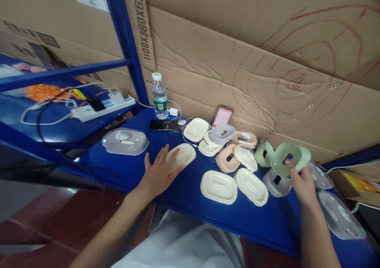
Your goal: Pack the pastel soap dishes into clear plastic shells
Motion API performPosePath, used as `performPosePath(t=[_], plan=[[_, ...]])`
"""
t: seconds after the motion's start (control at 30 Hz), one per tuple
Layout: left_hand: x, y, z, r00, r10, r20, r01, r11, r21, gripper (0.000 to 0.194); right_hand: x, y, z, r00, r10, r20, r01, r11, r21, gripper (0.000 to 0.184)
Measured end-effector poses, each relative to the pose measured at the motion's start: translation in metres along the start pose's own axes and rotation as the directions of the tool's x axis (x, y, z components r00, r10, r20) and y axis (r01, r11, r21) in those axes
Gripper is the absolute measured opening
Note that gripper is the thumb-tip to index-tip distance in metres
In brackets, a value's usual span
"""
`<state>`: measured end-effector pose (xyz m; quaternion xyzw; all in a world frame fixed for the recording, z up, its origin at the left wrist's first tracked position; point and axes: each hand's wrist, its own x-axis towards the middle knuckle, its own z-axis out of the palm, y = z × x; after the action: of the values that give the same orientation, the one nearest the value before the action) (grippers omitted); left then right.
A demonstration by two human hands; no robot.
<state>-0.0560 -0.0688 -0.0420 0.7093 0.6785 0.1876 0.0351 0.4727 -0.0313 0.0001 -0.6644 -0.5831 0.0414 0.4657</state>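
My left hand [158, 173] lies with spread fingers over the left end of a cream oval dish [185, 154] on the blue table. My right hand [301, 179] grips a green oval tray with a slot [280, 163], raised above a whitish slotted tray [273, 185]. Another green tray [263, 154] stands just left of it. Two cream dishes [219, 187] lie between my hands near the front edge. Behind them is a cluster of cream pieces, a grey slotted tray [222, 134] and peach slotted trays [228, 159], some under clear covers.
A clear plastic cover [125, 142] lies at the left, and others [341, 216] at the right. A water bottle [160, 97], a black phone [164, 125] and a charging cable stand or lie at the back. A power strip [102, 107] rests on the left shelf. Cardboard [202, 54] walls the back.
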Motion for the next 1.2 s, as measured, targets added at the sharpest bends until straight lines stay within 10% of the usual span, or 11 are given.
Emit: performPosePath(t=[0.2, 0.43, 0.67, 0.83, 1.0, 1.2], plan=[[-0.003, -0.042, -0.047, 0.928, -0.270, -0.256, 0.273, 0.962, -0.021, 0.069, 0.000, -0.003, -0.011, 0.980, 0.049, 0.192, -0.060, 0.997, 0.048, 0.062], [-0.022, -0.081, -0.056, 0.883, -0.397, -0.248, 0.414, 0.910, 0.016, 0.065, 0.009, -0.014, 0.000, 0.986, 0.074, 0.152, -0.082, 0.995, 0.053, 0.061], [-0.034, -0.078, -0.047, 0.911, -0.196, -0.363, 0.235, 0.970, 0.067, 0.046, 0.037, -0.097, 0.020, 0.962, -0.093, 0.256, 0.105, 0.994, -0.032, 0.062], [-0.036, -0.078, -0.037, 0.933, -0.211, -0.293, 0.207, 0.977, -0.046, 0.066, 0.070, -0.139, 0.066, 0.864, -0.287, 0.413, 0.325, 0.945, -0.025, 0.059], [-0.037, -0.080, -0.023, 0.913, -0.248, -0.323, 0.176, 0.956, -0.235, 0.073, 0.096, -0.114, 0.106, 0.903, -0.172, 0.393, 0.199, 0.979, -0.030, 0.061], [-0.034, -0.067, -0.029, 0.858, -0.370, -0.357, 0.175, 0.862, -0.475, 0.075, 0.090, -0.076, 0.106, 0.916, -0.116, 0.384, 0.136, 0.990, -0.025, 0.075]])
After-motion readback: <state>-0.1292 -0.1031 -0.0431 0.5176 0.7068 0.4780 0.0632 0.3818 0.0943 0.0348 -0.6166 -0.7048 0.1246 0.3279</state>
